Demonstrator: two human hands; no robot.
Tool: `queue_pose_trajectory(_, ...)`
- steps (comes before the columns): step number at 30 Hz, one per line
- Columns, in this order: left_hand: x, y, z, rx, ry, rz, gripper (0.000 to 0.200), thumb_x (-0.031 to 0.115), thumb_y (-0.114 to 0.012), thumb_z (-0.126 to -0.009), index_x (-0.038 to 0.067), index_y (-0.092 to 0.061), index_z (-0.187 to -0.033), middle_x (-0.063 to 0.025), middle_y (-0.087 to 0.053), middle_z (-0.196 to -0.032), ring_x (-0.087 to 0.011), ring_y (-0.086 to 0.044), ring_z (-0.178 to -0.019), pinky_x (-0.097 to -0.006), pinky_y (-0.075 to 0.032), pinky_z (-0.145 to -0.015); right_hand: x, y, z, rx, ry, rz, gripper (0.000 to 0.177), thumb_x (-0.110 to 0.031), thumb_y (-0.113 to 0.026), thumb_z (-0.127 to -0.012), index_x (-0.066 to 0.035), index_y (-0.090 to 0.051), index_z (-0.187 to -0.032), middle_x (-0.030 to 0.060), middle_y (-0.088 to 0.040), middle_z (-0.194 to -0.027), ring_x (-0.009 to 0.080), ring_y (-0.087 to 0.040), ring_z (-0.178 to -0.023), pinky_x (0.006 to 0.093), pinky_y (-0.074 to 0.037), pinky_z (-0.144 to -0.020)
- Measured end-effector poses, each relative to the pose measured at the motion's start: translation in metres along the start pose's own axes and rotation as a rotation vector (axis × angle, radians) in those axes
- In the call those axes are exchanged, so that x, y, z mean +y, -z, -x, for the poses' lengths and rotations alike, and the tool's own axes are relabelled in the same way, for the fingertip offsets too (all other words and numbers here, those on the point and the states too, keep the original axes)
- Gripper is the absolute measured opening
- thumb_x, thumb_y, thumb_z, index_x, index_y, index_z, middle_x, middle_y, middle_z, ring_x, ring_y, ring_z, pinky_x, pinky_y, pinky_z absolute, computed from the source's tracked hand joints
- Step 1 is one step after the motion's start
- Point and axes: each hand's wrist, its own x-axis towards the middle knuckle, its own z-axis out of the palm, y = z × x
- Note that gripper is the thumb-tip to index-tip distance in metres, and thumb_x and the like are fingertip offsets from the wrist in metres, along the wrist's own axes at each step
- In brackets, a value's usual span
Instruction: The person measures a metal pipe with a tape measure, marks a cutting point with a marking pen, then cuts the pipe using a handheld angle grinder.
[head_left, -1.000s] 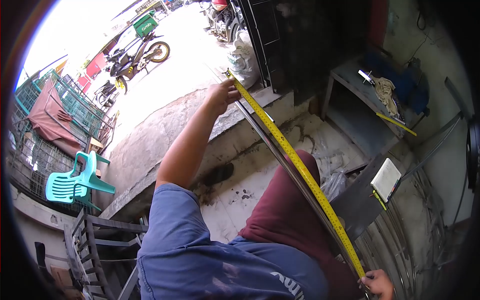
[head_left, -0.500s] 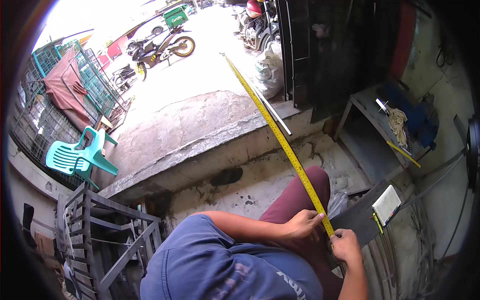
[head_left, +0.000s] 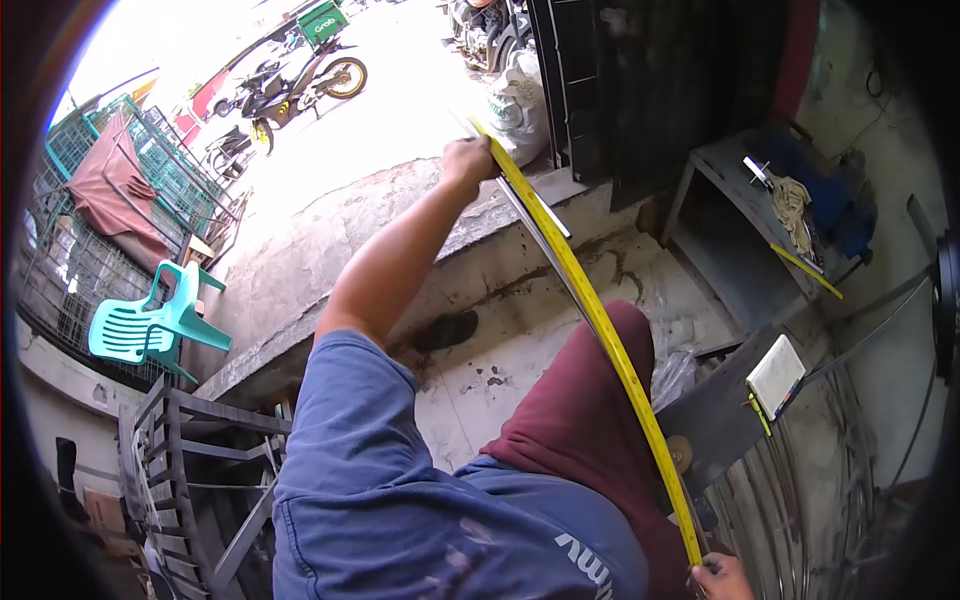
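Note:
A long yellow tape measure stretches diagonally from the doorway, across my right knee, to the lower right. My left hand reaches far forward and is closed around the tape close to its far end. My right hand, partly cut off by the frame's bottom edge, pinches the near end between thumb and fingers. A thin grey strip runs along the tape's left edge, beneath it. Just right of the tape, a short white strip shows over the concrete step.
A dark metal plate lies at my right, bearing a white notepad with pens. Beyond stands a metal table with a rag. A green plastic chair and a metal frame are leftward. A motorcycle is parked outside.
My left hand has moved from beside my right hand out to the tape's far part and gripped it. My right hand has drawn back toward the lower edge, still on the tape.

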Motion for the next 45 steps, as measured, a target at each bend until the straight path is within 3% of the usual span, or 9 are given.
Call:
queue_pose_trajectory(5, -0.003, 0.033, -0.054, 0.090, 0.200, 0.328, 0.033, 0.015, -0.050, -0.116, -0.011, -0.063, -0.132, -0.0221, -0.075, -0.125, -0.0348, -0.082, -0.100, -0.0416, -0.071, -0.089, 0.044, 0.037, 0.047, -0.143, -0.203, -0.020, 0.021, -0.021, -0.071, -0.110, -0.001, -0.077, -0.105, 0.0027, -0.067, -0.070, 0.0092, -0.054, -0.050, 0.0295, -0.039, -0.043)
queue_pose_trajectory(12, -0.047, 0.001, 0.183, -0.300, 0.138, 0.181, 0.034, 0.019, -0.064, -0.115, -0.012, -0.067, -0.129, -0.0198, -0.079, -0.108, -0.0229, -0.080, -0.080, -0.0357, -0.068, -0.071, -0.086, -0.017, -0.016, 0.081, 0.082, 0.333, 0.022, -0.023, -0.077, -0.101, -0.004, -0.087, -0.097, 0.0162, -0.081, -0.085, 0.0252, -0.079, -0.079, 0.0392, -0.060, -0.078)
queue_pose_trajectory(15, -0.054, -0.019, 0.273, -0.415, 0.175, 0.199, 0.037, 0.020, -0.068, -0.114, -0.012, -0.064, -0.132, -0.0167, -0.078, -0.104, -0.0204, -0.078, -0.078, -0.0337, -0.066, -0.070, -0.149, -0.036, -0.060, 0.020, 0.230, 0.361, 0.024, -0.021, -0.074, -0.102, 0.000, -0.086, -0.102, 0.0130, -0.081, -0.082, 0.0204, -0.077, -0.076, 0.0385, -0.060, -0.074)
queue_pose_trajectory(21, -0.105, -0.037, 0.297, -0.457, 0.605, 0.699, 0.038, 0.027, -0.060, -0.112, -0.003, -0.057, -0.136, -0.0190, -0.071, -0.130, -0.0347, -0.076, -0.111, -0.0467, -0.064, -0.098, -0.212, -0.039, -0.068, 0.330, 0.286, 0.730, 0.028, -0.016, -0.061, -0.092, 0.002, -0.082, -0.095, 0.0313, -0.079, -0.097, 0.0472, -0.079, -0.097, 0.0551, -0.062, -0.093)
queue_pose_trajectory(26, -0.165, -0.043, 0.221, -0.185, 0.669, 0.561, 0.057, 0.016, -0.064, -0.110, 0.000, -0.040, -0.159, -0.0206, -0.066, -0.147, -0.0410, -0.072, -0.124, -0.0526, -0.060, -0.106, -0.206, 0.008, 0.020, 0.371, 0.061, 0.880, 0.025, -0.012, -0.063, -0.090, 0.004, -0.082, -0.093, 0.0317, -0.078, -0.098, 0.0503, -0.077, -0.101, 0.0561, -0.060, -0.098)
queue_pose_trajectory(30, -0.186, -0.039, 0.147, -0.096, 0.545, 0.416, 0.063, 0.007, -0.057, -0.112, 0.004, -0.031, -0.169, -0.0170, -0.068, -0.152, -0.0339, -0.075, -0.121, -0.0424, -0.062, -0.094, -0.172, 0.063, 0.088, 0.197, -0.242, 0.793, 0.027, -0.027, -0.073, -0.100, -0.001, -0.082, -0.100, 0.0256, -0.076, -0.090, 0.0449, -0.074, -0.088, 0.0534, -0.058, -0.085)
queue_pose_trajectory(37, -0.234, -0.012, -0.053, -0.086, 0.474, 0.611, 0.027, 0.014, -0.049, -0.112, -0.004, -0.065, -0.125, -0.0132, -0.073, -0.117, -0.0260, -0.070, -0.106, -0.0380, -0.060, -0.087, -0.088, 0.099, 0.144, 0.203, -0.280, 0.577, 0.026, -0.026, -0.075, -0.100, -0.002, -0.084, -0.103, 0.0184, -0.076, -0.082, 0.0332, -0.074, -0.076, 0.0455, -0.057, -0.073)
queue_pose_trajectory(40, -0.218, -0.026, -0.099, -0.202, 0.469, 0.833, 0.040, 0.010, -0.039, -0.111, -0.017, -0.057, -0.135, -0.0325, -0.070, -0.129, -0.0405, -0.074, -0.110, -0.0535, -0.065, -0.105, -0.081, 0.092, 0.136, 0.129, -0.409, 0.541, 0.025, -0.026, -0.078, -0.099, -0.002, -0.084, -0.102, 0.0152, -0.076, -0.078, 0.0280, -0.073, -0.071, 0.0443, -0.056, -0.069)
queue_pose_trajectory(45, -0.202, -0.028, -0.124, -0.134, 0.460, 1.104, 0.049, 0.023, -0.038, -0.116, -0.019, -0.055, -0.136, -0.0341, -0.069, -0.126, -0.0451, -0.075, -0.104, -0.0511, -0.070, -0.094, -0.062, 0.094, 0.128, 0.137, -0.393, 0.391, 0.018, -0.019, -0.078, -0.100, -0.003, -0.085, -0.096, 0.0056, -0.075, -0.074, 0.0153, -0.071, -0.065, 0.0370, -0.055, -0.062)
